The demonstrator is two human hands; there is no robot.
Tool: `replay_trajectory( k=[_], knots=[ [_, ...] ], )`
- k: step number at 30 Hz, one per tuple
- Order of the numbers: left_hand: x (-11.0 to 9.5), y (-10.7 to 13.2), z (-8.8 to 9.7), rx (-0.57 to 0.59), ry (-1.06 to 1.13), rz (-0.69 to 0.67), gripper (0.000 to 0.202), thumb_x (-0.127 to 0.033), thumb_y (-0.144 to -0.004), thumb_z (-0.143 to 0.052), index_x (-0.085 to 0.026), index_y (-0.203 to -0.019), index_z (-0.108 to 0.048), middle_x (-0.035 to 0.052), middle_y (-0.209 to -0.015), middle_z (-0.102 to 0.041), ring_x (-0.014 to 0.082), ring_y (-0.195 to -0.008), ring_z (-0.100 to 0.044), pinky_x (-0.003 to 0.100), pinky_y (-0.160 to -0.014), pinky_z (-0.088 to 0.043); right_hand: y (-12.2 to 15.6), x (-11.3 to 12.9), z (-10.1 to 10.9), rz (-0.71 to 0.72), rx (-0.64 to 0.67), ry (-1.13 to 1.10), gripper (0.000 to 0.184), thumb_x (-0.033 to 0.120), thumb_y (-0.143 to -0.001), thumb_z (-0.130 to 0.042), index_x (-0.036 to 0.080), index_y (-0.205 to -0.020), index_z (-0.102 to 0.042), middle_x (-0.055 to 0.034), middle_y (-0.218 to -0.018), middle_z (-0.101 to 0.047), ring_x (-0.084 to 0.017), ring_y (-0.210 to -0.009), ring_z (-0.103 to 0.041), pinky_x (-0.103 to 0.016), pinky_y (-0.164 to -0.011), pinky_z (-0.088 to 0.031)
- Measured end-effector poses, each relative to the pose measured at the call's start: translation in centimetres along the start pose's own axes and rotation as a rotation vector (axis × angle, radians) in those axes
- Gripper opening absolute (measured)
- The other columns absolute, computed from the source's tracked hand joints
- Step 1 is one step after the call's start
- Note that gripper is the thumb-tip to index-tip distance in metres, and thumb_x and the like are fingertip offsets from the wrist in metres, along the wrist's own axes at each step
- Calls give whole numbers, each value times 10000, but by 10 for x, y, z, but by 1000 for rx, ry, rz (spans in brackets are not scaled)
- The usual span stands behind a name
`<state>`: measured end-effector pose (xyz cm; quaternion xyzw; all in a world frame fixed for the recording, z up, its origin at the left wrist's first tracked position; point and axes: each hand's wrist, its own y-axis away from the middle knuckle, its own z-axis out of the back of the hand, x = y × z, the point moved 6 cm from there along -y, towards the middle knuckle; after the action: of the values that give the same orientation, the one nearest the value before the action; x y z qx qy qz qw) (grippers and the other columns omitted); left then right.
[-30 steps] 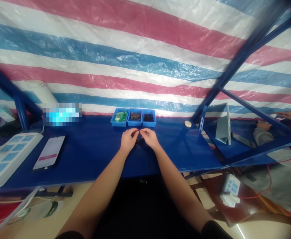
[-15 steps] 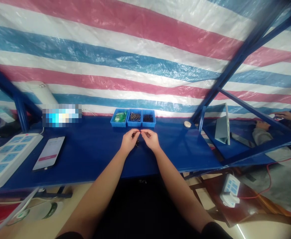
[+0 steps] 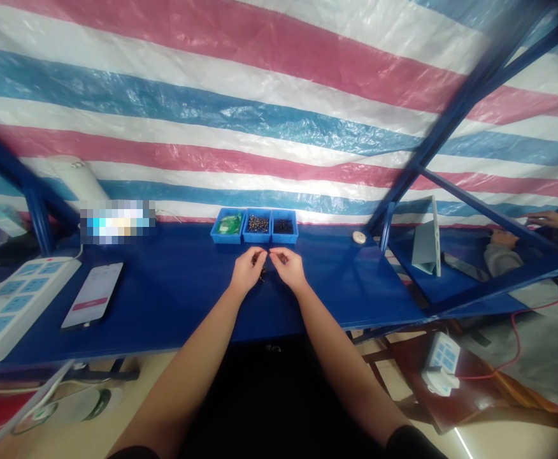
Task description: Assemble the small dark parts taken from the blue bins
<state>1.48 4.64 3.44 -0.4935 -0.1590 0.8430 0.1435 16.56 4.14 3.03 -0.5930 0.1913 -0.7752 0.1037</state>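
My left hand (image 3: pixel 248 269) and my right hand (image 3: pixel 288 266) meet almost fingertip to fingertip above the blue table, both with fingers pinched. Dark bits show among the fingers of each, too small to name. Below and between the hands lie a few small dark pieces (image 3: pixel 262 275), partly covered by my left hand. Just beyond stand three blue bins in a row: the left bin (image 3: pixel 226 240) holds a green plastic bag (image 3: pixel 230 224), the middle bin (image 3: pixel 257 238) small metallic parts like screws, and the right bin (image 3: pixel 284 238) small black parts.
On the left lie a phone (image 3: pixel 92 296) and a large power strip (image 3: pixel 21 299). A round white object (image 3: pixel 359 238) sits near the blue frame post at right. Past that post are a tablet on a stand (image 3: pixel 427 245) and another person's hands (image 3: pixel 504 239). Striped sheeting (image 3: pixel 260 146) hangs behind.
The fingertips of my two hands have drawn very slightly apart. Otherwise the hands, bins and table things keep their places; the view shifts a little.
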Motion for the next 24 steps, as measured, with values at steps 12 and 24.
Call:
replay_trajectory(
  k=[12,24],
  knots=[
    [-1,0,0,12,39,-13,251,-415,-908,-468,-204,-890,-604,-4,-768,-659,132,-688,-609,238,-659,-462,1,5,1,15,4,-24,257,368,-846,-589,195,-996,-706,-53,-899,-725,-169,-733,-650,-286,-696,-535],
    [0,0,0,37,32,19,284,-445,-911,-456,-208,-851,-599,-2,-734,-669,134,-658,-619,244,-653,-473,1,5,0,11,12,-15,263,379,-842,-593,201,-1000,-704,-51,-905,-726,-172,-746,-655,-297,-715,-544]
  ],
)
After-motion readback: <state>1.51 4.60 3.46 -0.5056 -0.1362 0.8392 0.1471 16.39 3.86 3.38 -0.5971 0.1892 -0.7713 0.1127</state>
